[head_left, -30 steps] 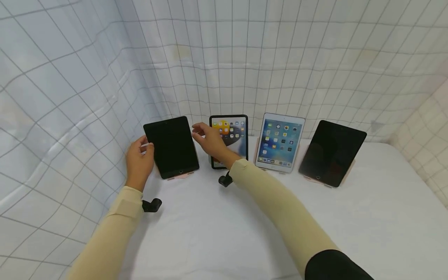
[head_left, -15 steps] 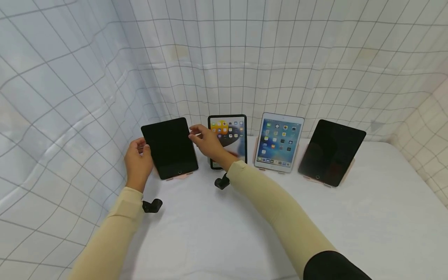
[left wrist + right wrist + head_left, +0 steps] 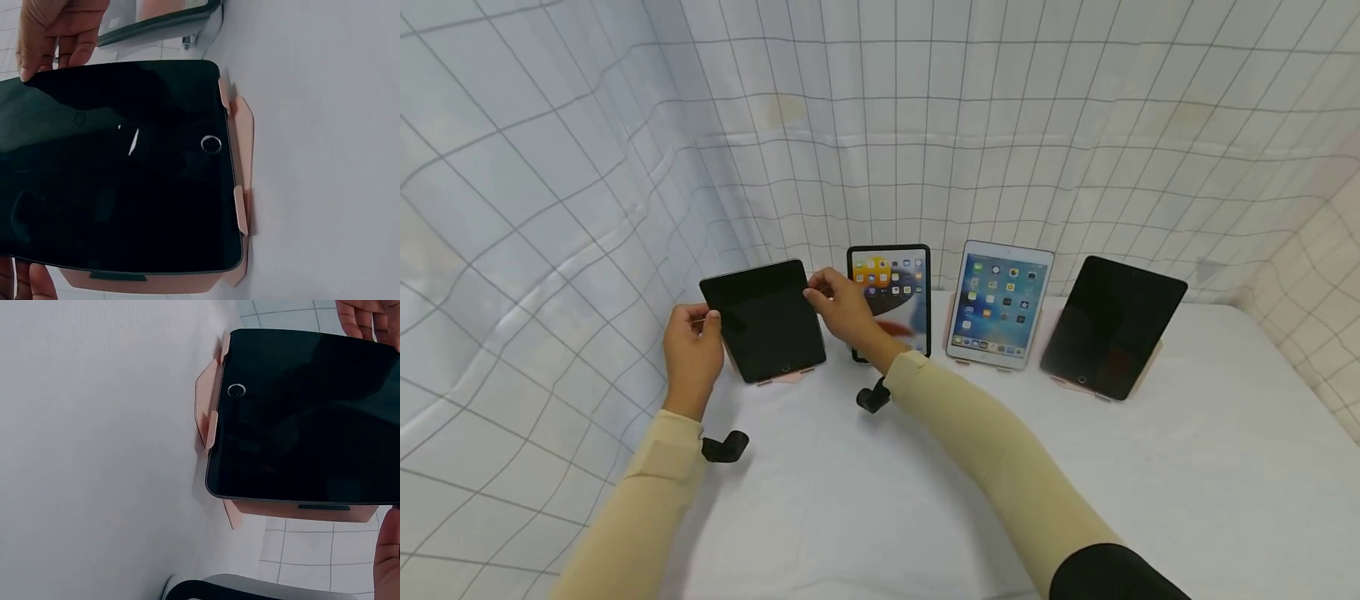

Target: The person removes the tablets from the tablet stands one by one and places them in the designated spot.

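Note:
A black tablet (image 3: 765, 321) with a dark screen leans back on a pink stand (image 3: 245, 144) at the far left of the row. My left hand (image 3: 692, 354) pinches its left edge between thumb and fingers, near the upper corner. At the opposite edge, the thumb and fingers of my right hand (image 3: 847, 310) grip it at about the same height. Two small lips of the stand hold the tablet's bottom edge, beside the round home button (image 3: 236, 390). Most of the stand is hidden behind the tablet.
To the right stand a black-framed tablet (image 3: 912, 312) with a lit screen, partly behind my right hand, a white tablet (image 3: 1000, 304) showing app icons, and another dark tablet (image 3: 1112, 329). White cloth covers the table (image 3: 880, 492); a grid-patterned curtain (image 3: 1000, 125) hangs behind.
Both hands have closed on the side edges of the left tablet. Its top edge has sunk a little, and it leans further back. The other tablets stay put.

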Demonstrator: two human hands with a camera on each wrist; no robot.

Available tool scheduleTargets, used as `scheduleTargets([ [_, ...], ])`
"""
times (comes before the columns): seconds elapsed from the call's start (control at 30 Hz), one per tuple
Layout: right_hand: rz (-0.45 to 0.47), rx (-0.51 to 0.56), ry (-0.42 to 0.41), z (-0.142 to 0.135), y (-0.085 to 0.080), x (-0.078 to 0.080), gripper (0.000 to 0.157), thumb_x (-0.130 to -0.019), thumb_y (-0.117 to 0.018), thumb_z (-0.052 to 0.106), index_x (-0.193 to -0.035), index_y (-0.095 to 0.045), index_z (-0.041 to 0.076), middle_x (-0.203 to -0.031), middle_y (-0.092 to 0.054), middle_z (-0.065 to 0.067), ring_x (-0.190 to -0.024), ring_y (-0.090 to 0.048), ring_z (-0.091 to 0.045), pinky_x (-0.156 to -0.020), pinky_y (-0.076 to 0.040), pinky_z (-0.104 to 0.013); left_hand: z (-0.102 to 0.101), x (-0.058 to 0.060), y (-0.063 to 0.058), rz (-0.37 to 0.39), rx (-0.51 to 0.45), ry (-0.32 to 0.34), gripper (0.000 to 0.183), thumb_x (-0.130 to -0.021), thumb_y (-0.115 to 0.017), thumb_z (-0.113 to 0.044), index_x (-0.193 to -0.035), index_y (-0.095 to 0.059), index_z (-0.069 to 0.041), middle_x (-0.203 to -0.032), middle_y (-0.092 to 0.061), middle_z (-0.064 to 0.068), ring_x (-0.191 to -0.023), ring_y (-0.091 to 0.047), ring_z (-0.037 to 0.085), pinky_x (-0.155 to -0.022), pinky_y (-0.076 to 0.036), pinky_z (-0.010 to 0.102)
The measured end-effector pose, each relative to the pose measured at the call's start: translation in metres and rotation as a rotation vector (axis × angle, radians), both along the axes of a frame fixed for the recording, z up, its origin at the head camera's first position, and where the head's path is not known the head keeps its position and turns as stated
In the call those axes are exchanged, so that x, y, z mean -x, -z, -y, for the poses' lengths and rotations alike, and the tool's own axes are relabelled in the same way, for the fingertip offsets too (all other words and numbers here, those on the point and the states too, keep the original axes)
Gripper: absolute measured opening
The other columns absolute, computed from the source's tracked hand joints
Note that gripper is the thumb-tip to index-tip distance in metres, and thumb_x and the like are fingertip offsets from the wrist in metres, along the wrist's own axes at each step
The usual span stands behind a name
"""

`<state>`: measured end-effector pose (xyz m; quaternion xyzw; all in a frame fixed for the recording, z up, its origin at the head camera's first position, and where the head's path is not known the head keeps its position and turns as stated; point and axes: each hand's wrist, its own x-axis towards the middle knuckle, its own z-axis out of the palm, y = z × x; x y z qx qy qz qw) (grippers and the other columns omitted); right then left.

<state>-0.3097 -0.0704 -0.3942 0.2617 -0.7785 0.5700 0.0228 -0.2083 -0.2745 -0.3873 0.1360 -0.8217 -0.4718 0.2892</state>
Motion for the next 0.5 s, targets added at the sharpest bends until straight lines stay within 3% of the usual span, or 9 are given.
scheduleTargets([
  [0.13, 0.014, 0.046, -0.012, -0.001, 0.001, -0.001, 0.01, -0.102, -0.059, 0.017, -0.108, -0.059, 0.009, -0.098, -0.061, -0.001, -0.089, -0.06, -0.012, -0.076, -0.053, -0.023, -0.004, -0.004, -0.004, -0.005, -0.019, -0.001, 0.03, -0.104, -0.052, -0.019, -0.12, -0.053, 0.006, -0.115, -0.057, 0.019, -0.101, -0.051, 0.018, -0.081, -0.041, 0.025],
  [0.27, 0.033, 0.111, -0.04, -0.003, -0.002, -0.005, 0.01, -0.102, -0.058, 0.014, -0.108, -0.058, 0.006, -0.099, -0.06, -0.004, -0.089, -0.06, -0.014, -0.078, -0.055, -0.024, -0.008, -0.009, -0.012, -0.058, -0.069, 0.005, 0.027, -0.103, -0.054, -0.016, -0.117, -0.053, 0.008, -0.103, -0.057, 0.009, -0.088, -0.051, 0.009, -0.073, -0.042, 0.02],
  [0.37, 0.034, 0.131, -0.043, -0.007, -0.004, -0.009, 0.012, -0.102, -0.058, 0.012, -0.109, -0.058, 0.003, -0.1, -0.061, -0.006, -0.089, -0.061, -0.014, -0.077, -0.056, -0.024, -0.012, -0.012, -0.017, -0.076, -0.116, 0.019, 0.025, -0.102, -0.055, -0.015, -0.115, -0.054, 0.007, -0.097, -0.054, 0.0, -0.084, -0.051, 0.007, -0.07, -0.042, 0.019],
  [0.5, 0.041, 0.142, -0.042, -0.011, -0.004, -0.016, 0.013, -0.101, -0.058, 0.012, -0.111, -0.058, 0.002, -0.101, -0.062, -0.009, -0.09, -0.062, -0.016, -0.076, -0.056, -0.025, -0.015, -0.017, -0.022, -0.045, -0.152, 0.038, 0.024, -0.102, -0.055, -0.015, -0.115, -0.053, 0.005, -0.099, -0.053, -0.003, -0.087, -0.051, 0.007, -0.073, -0.044, 0.019],
])
